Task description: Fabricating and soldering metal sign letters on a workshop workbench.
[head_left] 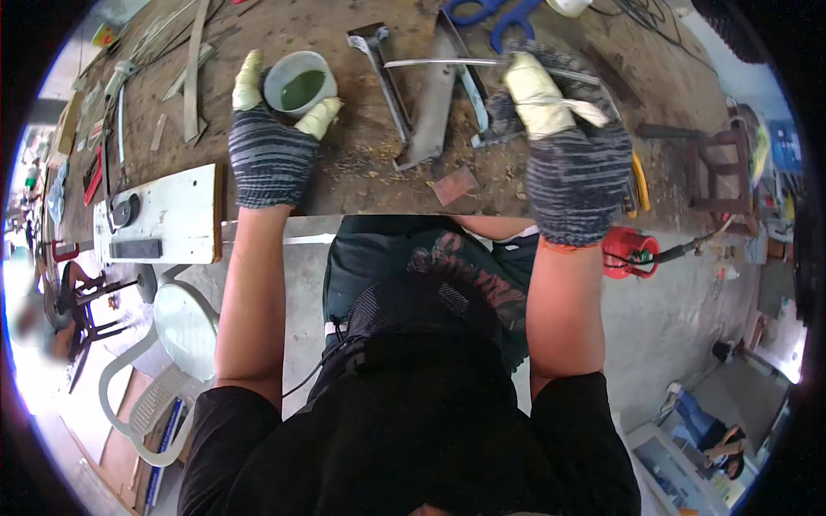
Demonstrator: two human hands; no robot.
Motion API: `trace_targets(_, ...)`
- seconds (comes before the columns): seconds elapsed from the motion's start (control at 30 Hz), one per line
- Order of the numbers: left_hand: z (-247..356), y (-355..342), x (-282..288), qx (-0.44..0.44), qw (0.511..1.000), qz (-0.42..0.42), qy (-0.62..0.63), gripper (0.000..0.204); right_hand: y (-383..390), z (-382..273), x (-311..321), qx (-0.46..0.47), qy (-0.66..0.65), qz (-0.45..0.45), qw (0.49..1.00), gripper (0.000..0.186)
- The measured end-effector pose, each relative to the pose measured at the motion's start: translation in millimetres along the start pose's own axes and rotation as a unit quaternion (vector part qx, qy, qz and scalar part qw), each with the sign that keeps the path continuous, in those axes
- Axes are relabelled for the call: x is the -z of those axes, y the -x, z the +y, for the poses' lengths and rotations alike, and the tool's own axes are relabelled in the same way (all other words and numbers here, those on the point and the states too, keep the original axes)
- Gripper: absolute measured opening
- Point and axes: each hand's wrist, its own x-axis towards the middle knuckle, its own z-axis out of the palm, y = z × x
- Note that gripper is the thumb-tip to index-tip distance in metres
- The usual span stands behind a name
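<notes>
My left hand (271,159), in a dark striped knit glove with pale wrapped fingertips, is closed round a small white cup (274,84). Green stuff (304,90) lies inside it. On the right, my gloved right hand (576,163) grips a thin metal rod (439,62), which points left above the bench; its pale wrapped fingers are bent over it. Between my hands lies a grey metal bracket-like piece (432,112) with bent, narrow arms. A small reddish-brown square piece (456,186) rests near the bench's front edge.
The worn wooden bench (361,185) carries blue looped handles (514,26) at the back. A white board (163,211) with black fittings lies at the left edge, near thin strips (196,69). A red container (631,252) stands below on the right, a pale plastic chair (163,378) on the left.
</notes>
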Motion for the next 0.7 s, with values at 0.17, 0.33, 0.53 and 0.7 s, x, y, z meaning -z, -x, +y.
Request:
trace_targets(0.17, -2, -2, 1, 0.000, 0.999, 0.004, -0.034, 0.093, 7, 12, -9, 0.040, 0.016, -0.012, 0.999, 0.021)
trace_targets(0.33, -7, -2, -1, 0.000, 0.999, 0.000, -0.050, 0.088, 3, 26, -14, 0.135, 0.075, -0.016, 0.988, 0.025)
trace_targets(0.53, 2, -1, -2, 0.024, 0.999, 0.003, -0.044, 0.093, -6, 36, -22, 0.159, 0.112, -0.012, 0.981, 0.032)
trace_targets(0.7, -5, -2, 1, 0.016, 0.999, 0.004, -0.040, 0.093, -15, 53, -38, 0.188, 0.154, -0.022, 0.970, 0.031)
